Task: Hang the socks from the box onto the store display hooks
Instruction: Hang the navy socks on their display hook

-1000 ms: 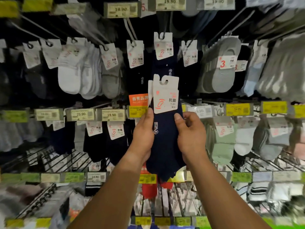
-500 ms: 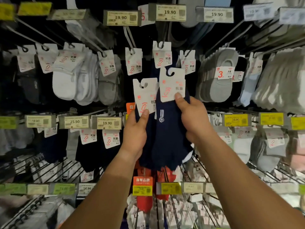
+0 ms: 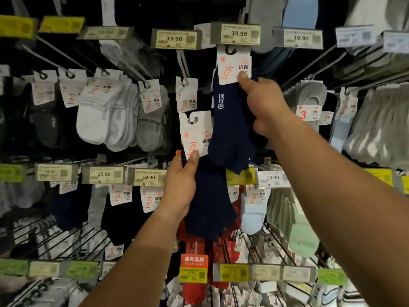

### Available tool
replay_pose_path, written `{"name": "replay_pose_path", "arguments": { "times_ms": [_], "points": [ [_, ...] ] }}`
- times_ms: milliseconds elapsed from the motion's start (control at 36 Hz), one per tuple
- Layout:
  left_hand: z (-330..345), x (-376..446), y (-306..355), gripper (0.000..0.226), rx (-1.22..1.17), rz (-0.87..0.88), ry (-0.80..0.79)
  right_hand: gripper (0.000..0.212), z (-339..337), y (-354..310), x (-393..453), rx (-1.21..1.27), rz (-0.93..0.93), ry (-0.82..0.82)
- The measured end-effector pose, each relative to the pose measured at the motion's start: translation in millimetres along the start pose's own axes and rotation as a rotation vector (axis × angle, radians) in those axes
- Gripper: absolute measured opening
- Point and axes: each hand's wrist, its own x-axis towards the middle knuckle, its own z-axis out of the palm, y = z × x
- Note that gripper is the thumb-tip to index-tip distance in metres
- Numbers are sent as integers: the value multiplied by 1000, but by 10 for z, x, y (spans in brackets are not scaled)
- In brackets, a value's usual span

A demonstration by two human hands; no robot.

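Sock wall: right hand [image 3: 263, 103] pinches navy pair [image 3: 232, 129] up under the price tag [image 3: 235, 33], seemingly to hook its card; left hand [image 3: 180, 187] grips spare pair [image 3: 208, 196] low, clear.

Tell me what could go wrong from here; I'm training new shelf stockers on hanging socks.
1. The right hand lifts a navy sock pair with a white card header up under the 19.90 price tag; the card's hook slot could miss the peg and catch the tag instead.
2. The left hand pinches a second navy sock pair by thumb alone; that grip could slip.
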Motion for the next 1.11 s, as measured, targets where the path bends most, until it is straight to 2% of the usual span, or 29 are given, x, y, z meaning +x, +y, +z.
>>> {"name": "replay_pose_path", "arguments": {
  "times_ms": [222, 306, 444, 583, 639, 667, 722, 778, 944, 1028, 1111],
  "points": [
    [-49, -11, 32, 24, -12, -11, -7, 27, -28, 120, 421, -117, 59, 57],
    [-111, -28, 45, 20, -21, -19, 10, 39, -33, 255, 572, -161, 87, 83],
    [-182, -60, 79, 21, -11, -32, 23, 43, 13, 412, 753, -344, 98, 98],
    [-148, -73, 108, 16, -26, -55, 9, 62, 29, 555, 864, -412, 112, 134],
    [-114, -63, 120, 16, -24, -59, 10, 71, 16, 569, 790, -527, 51, 192],
    [-95, -56, 124, 16, -23, -60, 11, 70, -5, 570, 717, -599, -12, 250],
    [-54, -42, 136, 17, -34, -55, 15, 56, -54, 547, 418, -659, -202, 364],
    [-23, -19, 139, 18, -71, -47, 22, 37, -73, 587, 6, -560, -300, 352],
    [126, 12, 159, 23, -83, 30, 6, 37, 89, 1026, -757, -411, -124, 71],
    [182, 31, 148, 25, -89, 28, -1, 26, 98, 1069, -730, -336, -85, 53],
    [191, 73, 150, 21, -123, 5, 60, 23, 59, 1054, -646, -294, -94, 63]
  ]
}}
